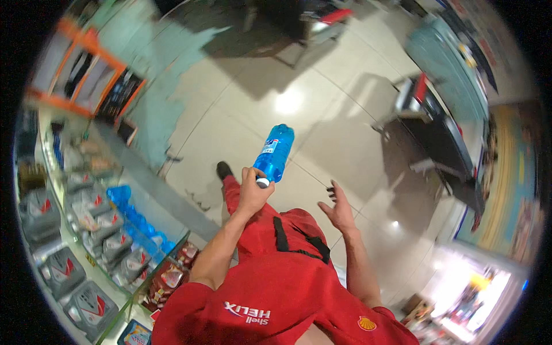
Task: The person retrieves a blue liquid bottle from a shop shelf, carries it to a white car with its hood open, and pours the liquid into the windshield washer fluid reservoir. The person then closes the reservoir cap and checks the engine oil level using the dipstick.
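Pale tiled floor (253, 135), glossy, with a bright light reflection in front of the person; a worn green-grey patch (155, 123) lies to the left. Dark shadows fall across the tiles.

Left hand (254, 192): fingers closed around the neck end of a clear blue bottle (280, 155). Bottle is out in front of the person, seen above the floor, lying at a slant: white cap (263, 183) toward the person, base pointing away. Pale label (269, 146) on its side, print not read.

Right hand (341, 213): empty, fingers spread wide, thumb apart from the rest. Located to the right of the bottle, not touching it.

Clothing: red suit (282, 287) with black straps (299, 241) at the waist. One dark shoe (224, 169) visible beyond the left forearm.

Left side: shelves with grey jugs (86, 310) in rows; a line of blue bottles (138, 218) beside some of them; reddish-brown containers (167, 279) nearer the person. Orange-framed rack (86, 63) farther off, upper left.

Right side: dark chair (440, 135) with a red item (420, 88) near it. Brightly lit case (474, 293) at lower right, contents too blurred to identify.
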The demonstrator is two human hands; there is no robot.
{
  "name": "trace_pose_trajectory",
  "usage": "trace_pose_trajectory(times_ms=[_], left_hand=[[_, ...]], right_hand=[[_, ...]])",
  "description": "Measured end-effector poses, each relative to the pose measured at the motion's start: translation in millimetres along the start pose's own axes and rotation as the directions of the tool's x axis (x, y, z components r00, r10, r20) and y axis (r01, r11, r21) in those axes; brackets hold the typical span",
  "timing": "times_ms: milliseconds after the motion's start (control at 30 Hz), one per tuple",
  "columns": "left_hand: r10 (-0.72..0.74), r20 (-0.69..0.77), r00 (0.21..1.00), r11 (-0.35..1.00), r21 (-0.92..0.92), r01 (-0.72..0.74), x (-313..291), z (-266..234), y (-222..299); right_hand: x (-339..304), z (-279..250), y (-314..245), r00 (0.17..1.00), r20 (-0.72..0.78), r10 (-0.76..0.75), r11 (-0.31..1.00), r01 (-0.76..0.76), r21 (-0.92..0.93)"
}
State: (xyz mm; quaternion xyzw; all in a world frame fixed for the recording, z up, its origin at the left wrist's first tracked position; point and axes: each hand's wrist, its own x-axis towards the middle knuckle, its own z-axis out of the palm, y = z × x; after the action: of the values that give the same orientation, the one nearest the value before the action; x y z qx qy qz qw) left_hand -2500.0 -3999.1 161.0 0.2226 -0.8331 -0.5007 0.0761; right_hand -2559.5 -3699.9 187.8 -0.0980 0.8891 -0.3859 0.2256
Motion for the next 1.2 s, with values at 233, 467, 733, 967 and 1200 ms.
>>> trace_pose_trajectory(times_ms=[233,467,733,967,1200], left_hand=[[0.060,0.691,0.720,0.903,-0.346,0.257,-41,92,214],[0.056,0.961,0.271,0.983,-0.100,0.154,-66,225,358],[0.051,0.981,-0.185,0.998,-0.045,0.039,-88,447,498],[0.116,0.888,-0.445,0.989,-0.143,-0.028,-160,626,631],[0.135,0.752,-0.645,0.975,-0.218,-0.051,-279,769,708]], right_hand=[[-110,-146,33,0.883,-0.373,-0.286,0.923,0.148,-0.356],[-195,-251,109,0.848,-0.488,-0.207,0.950,0.055,-0.307],[-251,-343,206,0.675,-0.637,0.373,0.898,-0.090,0.430],[-321,-462,266,0.523,-0.554,0.648,0.583,0.128,0.803],[-408,-528,356,0.487,-0.559,0.672,0.189,0.617,0.764]])
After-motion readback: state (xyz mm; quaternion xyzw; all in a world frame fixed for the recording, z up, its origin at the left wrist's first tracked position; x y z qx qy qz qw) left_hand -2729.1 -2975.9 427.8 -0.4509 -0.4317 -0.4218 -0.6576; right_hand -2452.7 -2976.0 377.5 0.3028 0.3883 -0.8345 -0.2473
